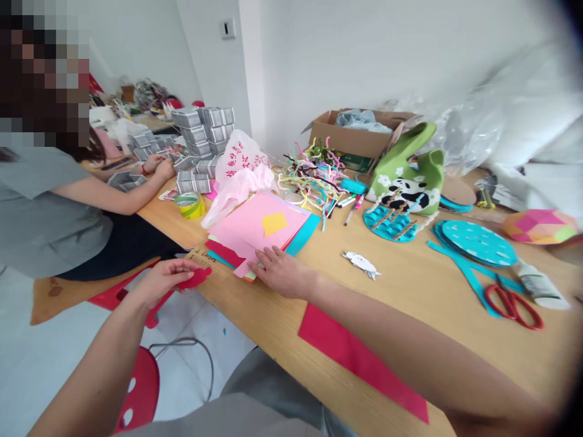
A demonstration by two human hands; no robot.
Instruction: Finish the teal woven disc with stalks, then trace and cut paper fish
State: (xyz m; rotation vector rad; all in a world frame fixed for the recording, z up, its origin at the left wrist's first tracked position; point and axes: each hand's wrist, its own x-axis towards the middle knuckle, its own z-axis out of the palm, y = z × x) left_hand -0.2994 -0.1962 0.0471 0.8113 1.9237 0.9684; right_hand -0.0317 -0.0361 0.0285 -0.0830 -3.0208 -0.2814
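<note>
My left hand point(160, 280) is off the table's near-left edge, fingers pinched on a small red paper cutout point(197, 277). My right hand point(279, 271) lies flat, fingers stretched out, on the near corner of a stack of coloured paper sheets point(255, 227) topped by a pink sheet and a small yellow square point(274, 223). A red paper sheet point(359, 358) lies under my right forearm on the wooden table point(410, 285).
Another person in a grey shirt point(40, 206) sits at the left, hands by stacked grey boxes point(203, 130). Tape roll point(191, 204), plastic bag point(241, 173), pipe cleaners point(314, 173), cardboard box point(359, 136), panda felt bag point(410, 182), teal cutouts point(478, 243), red scissors point(514, 305), glue bottle point(540, 285), red stool point(141, 388).
</note>
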